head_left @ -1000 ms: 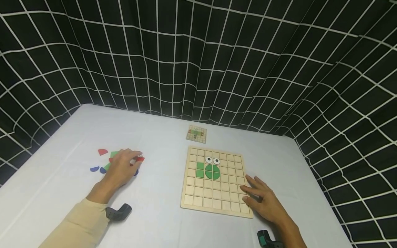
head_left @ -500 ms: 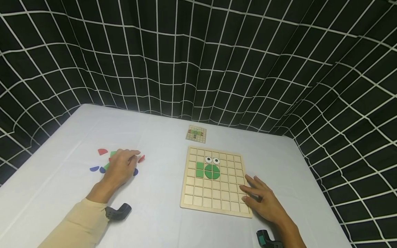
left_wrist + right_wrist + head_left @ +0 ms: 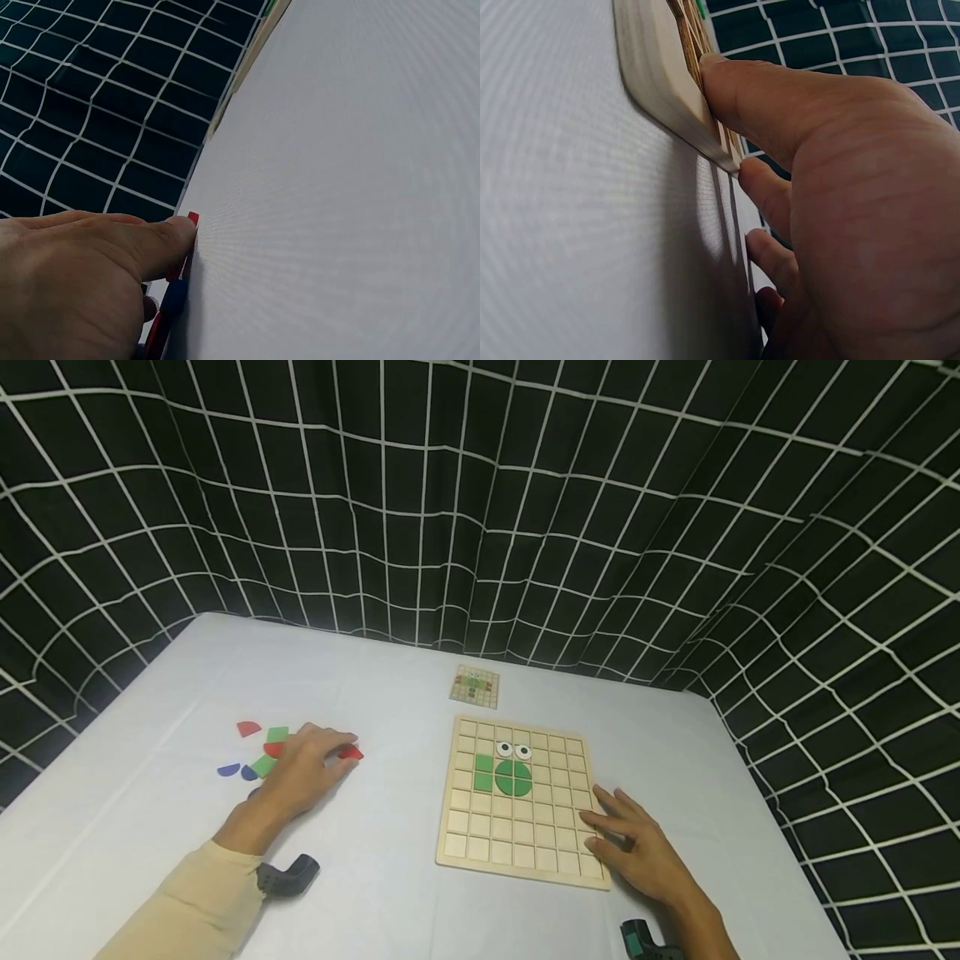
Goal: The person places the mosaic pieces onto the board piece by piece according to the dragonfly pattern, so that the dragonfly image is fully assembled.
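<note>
My left hand (image 3: 300, 768) is low over the table at left, thumb and fingertips on either side of a flat red piece (image 3: 352, 752), pinching it. In the left wrist view the thumb lies along the red piece (image 3: 193, 218), most of which is hidden. My right hand (image 3: 637, 847) rests at the right edge of a wooden grid board (image 3: 522, 864), fingers spread and thumb on the rim. On the board sit two round eye pieces (image 3: 513, 750), a green circle made of quarters (image 3: 513, 778) and green squares (image 3: 483, 772) left of it.
Loose flat pieces lie around my left hand: a red quarter (image 3: 248, 728), a green square (image 3: 277, 734), another red piece (image 3: 273, 749) and blue half-circles (image 3: 228, 770). Behind the board lies a small pattern card (image 3: 475, 686). A black grid-lined curtain (image 3: 420, 510) hangs past the table's far edge.
My left hand has shifted slightly right and closed thumb and fingers on the red piece, which moved a little right. More loose pieces show behind the hand. My right hand and the board stay put.
</note>
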{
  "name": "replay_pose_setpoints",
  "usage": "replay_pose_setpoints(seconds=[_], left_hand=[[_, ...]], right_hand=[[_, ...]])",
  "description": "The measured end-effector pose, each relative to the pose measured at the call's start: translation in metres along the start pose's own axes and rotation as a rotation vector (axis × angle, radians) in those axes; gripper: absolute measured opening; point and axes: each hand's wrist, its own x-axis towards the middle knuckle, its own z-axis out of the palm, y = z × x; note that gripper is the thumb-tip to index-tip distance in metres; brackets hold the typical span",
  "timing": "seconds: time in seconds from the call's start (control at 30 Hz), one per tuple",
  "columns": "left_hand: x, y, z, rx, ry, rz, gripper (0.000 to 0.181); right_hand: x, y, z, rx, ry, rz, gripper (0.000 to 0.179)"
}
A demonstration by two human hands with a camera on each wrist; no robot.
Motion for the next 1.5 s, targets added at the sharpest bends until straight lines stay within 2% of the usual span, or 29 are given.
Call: replay_pose_setpoints(seconds=[0.13, 0.37, 0.53, 0.6, 0.73, 0.97, 1.07, 1.3, 1.37, 1.5], left_hand=[[0.0, 0.002, 0.001, -0.016, 0.004, -0.004, 0.032], [0.002, 0.002, 0.002, -0.045, 0.137, 0.063, 0.027], [0.003, 0.001, 0.004, -0.013, 0.172, 0.105, 0.021], [0.005, 0.002, 0.006, 0.023, 0.16, 0.111, 0.026], [0.007, 0.006, 0.01, 0.083, 0.096, 0.109, 0.039], [0.003, 0.009, 0.007, -0.023, -0.007, 0.05, 0.035], [0.002, 0.009, 0.006, -0.037, -0.027, 0.028, 0.038], [0.003, 0.01, 0.008, -0.045, -0.015, 0.015, 0.038], [0.004, 0.011, 0.007, -0.055, 0.017, 0.049, 0.037], [0.007, 0.016, 0.005, -0.081, 0.116, 0.16, 0.037]], right_hand=[[-0.001, 0.001, 0.0, 0.003, 0.003, -0.004, 0.037], [-0.001, 0.002, 0.0, -0.001, 0.005, -0.008, 0.037], [-0.001, 0.003, 0.0, 0.0, 0.006, -0.011, 0.037], [-0.001, 0.003, 0.0, 0.003, 0.006, -0.012, 0.037], [-0.002, 0.003, 0.0, 0.01, 0.006, -0.012, 0.037], [-0.001, 0.002, 0.001, 0.004, 0.012, -0.007, 0.038], [-0.001, 0.001, 0.001, 0.008, 0.011, -0.012, 0.037], [0.0, 0.0, 0.0, -0.002, 0.009, -0.007, 0.037], [0.0, 0.0, 0.0, 0.001, 0.008, -0.005, 0.037], [0.0, 0.001, 0.0, 0.001, 0.002, -0.004, 0.037]])
